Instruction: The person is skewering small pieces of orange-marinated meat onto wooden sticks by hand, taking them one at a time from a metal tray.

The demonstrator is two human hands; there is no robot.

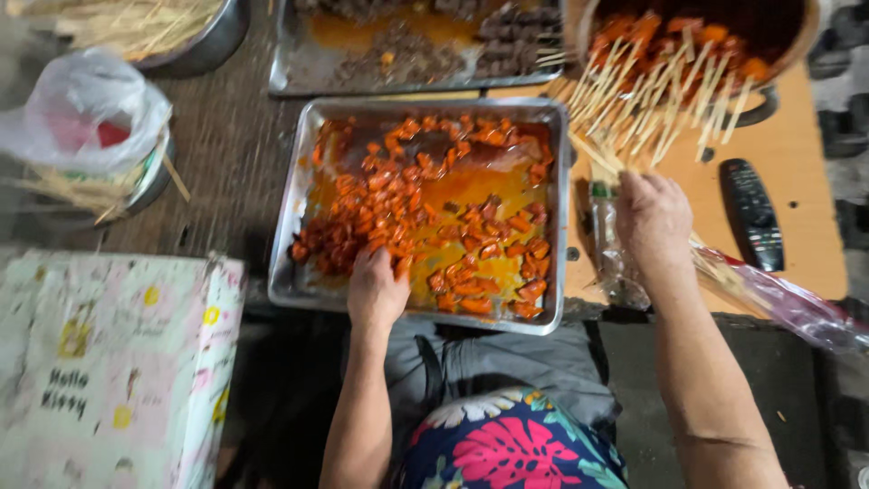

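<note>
A steel tray (294,204) in front of me holds many orange-red marinated meat pieces (398,208) in oily sauce. My left hand (376,288) reaches into the tray's near edge, fingers down among the pieces; what it grips is hidden. My right hand (654,222) rests to the right of the tray on a bundle of bamboo skewers (602,158) in a clear plastic bag (778,303), fingers closed over them.
A round bowl (797,45) at top right holds several skewered orange pieces. A second tray (308,68) with dark skewered meat lies behind. A black remote (751,213) lies right. A bagged bowl (86,118) with sticks and a patterned box (109,362) sit left.
</note>
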